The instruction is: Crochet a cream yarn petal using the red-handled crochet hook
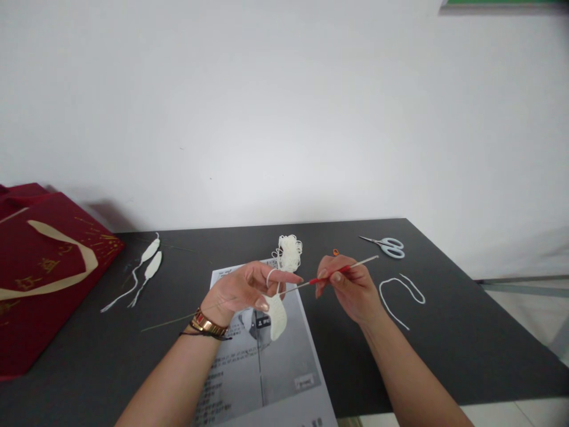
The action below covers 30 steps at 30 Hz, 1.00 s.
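My left hand (249, 289) pinches a small white crocheted leaf-shaped piece (278, 320) between thumb and fingers, its index finger stretched out to the right. White yarn loops over that index finger and runs down to the piece. A thin wire sticks out leftward past my wrist. In my right hand (349, 287) is a crochet hook (326, 275) with a red grip, held like a pen. The hook's left tip reaches the top edge of the crocheted piece, close to the yarn. Behind both hands sits a loose ball of white yarn (290, 252).
A printed sheet (293, 373) lies under my hands on the dark table (444, 356). Scissors (390, 247), a cut length of white yarn (418, 290) and a small orange ring (336, 252) are rightward. Two crocheted white pieces (153, 265) and a red bag (57, 267) stand left.
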{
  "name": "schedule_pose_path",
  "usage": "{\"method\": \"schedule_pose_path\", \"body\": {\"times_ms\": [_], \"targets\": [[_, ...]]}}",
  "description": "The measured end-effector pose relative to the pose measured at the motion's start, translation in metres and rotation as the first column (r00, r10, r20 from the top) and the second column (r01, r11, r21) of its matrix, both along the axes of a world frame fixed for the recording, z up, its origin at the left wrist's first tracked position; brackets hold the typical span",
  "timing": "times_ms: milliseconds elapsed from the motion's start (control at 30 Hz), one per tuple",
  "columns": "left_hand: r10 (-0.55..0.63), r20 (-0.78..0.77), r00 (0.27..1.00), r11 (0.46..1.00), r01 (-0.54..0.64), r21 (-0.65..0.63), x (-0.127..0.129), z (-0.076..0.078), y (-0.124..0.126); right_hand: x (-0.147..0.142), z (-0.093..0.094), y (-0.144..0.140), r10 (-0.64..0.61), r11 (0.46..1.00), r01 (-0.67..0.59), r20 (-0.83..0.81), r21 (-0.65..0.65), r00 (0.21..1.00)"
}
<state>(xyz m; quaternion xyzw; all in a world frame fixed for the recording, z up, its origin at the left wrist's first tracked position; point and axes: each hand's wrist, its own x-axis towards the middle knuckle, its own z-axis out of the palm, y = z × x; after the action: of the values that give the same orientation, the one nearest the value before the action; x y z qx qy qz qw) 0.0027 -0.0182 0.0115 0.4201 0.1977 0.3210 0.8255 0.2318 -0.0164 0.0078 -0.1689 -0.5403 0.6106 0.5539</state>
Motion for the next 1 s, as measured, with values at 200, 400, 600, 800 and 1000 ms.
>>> {"method": "schedule_pose_path", "body": {"times_ms": [200,400,600,800,1000], "targets": [[-0.013,-0.051,0.999,0.997,0.017,0.073,-0.003,-0.005,-0.001,-0.001,0.001,-0.001,0.03,0.995,-0.035,-0.055,-0.093,0.998],[0.041,-0.156,0.987,0.981,-0.01,0.193,-0.008,-0.006,-0.001,-0.007,-0.003,-0.002,0.018,0.954,-0.056,-0.131,-0.295,0.991],[0.211,-0.275,0.938,0.957,-0.141,0.252,-0.004,0.0,-0.003,-0.022,-0.015,-0.001,-0.069,0.798,-0.087,-0.234,-0.597,0.97],[0.297,-0.35,0.888,0.941,-0.209,0.267,0.006,0.0,0.0,-0.029,-0.019,-0.003,-0.148,0.72,-0.071,-0.253,-0.691,0.956],[0.318,-0.351,0.881,0.932,-0.223,0.287,0.013,-0.004,0.002,-0.035,-0.017,-0.007,-0.193,0.731,-0.039,-0.261,-0.681,0.946]]}}
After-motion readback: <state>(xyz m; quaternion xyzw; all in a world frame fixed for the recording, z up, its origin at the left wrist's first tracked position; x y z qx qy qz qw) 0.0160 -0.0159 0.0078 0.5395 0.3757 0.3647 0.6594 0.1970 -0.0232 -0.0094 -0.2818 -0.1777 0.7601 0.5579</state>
